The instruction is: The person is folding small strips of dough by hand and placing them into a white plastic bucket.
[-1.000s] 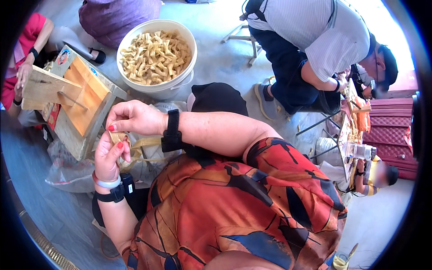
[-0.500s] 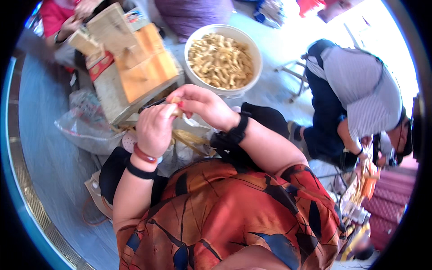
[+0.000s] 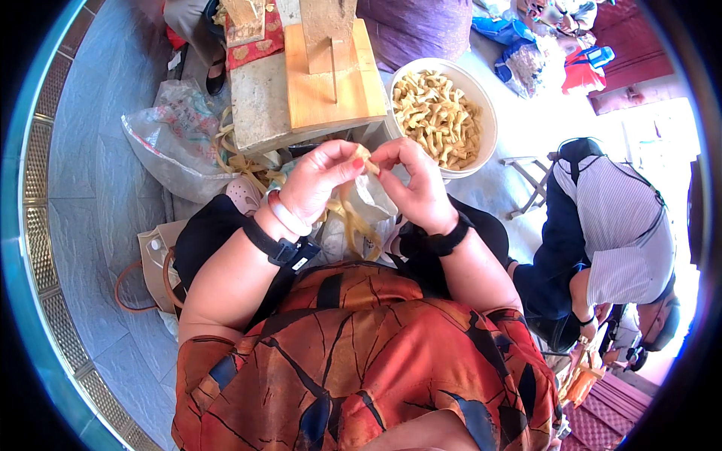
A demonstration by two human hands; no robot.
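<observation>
Between my two hands is a small knotted tan strip (image 3: 366, 156), held up in front of my lap. My left hand (image 3: 316, 180) pinches one side of it with thumb and fingertips. The other side is gripped by the closed fingertips of my right hand (image 3: 420, 188). Below my hands, loose tan strips (image 3: 352, 225) hang or lie across a pale plastic bag (image 3: 374, 197) at my lap. Beyond my right hand stands a white bucket (image 3: 490, 139), filled with many tan knots (image 3: 436, 113) of similar look.
A wooden stand (image 3: 331, 98) with an upright board rests on a worn table (image 3: 259, 101) ahead. To its left lie a clear plastic bag (image 3: 177, 139) and more strips. A purple sack (image 3: 414, 34) sits behind the bucket. At right, a person in a striped shirt (image 3: 617, 188) bends forward.
My view has swung left-to-right, so the table and bucket appear farther right. My hands stay together on the knotted strip, with the left hand turned so its fingertips show more.
</observation>
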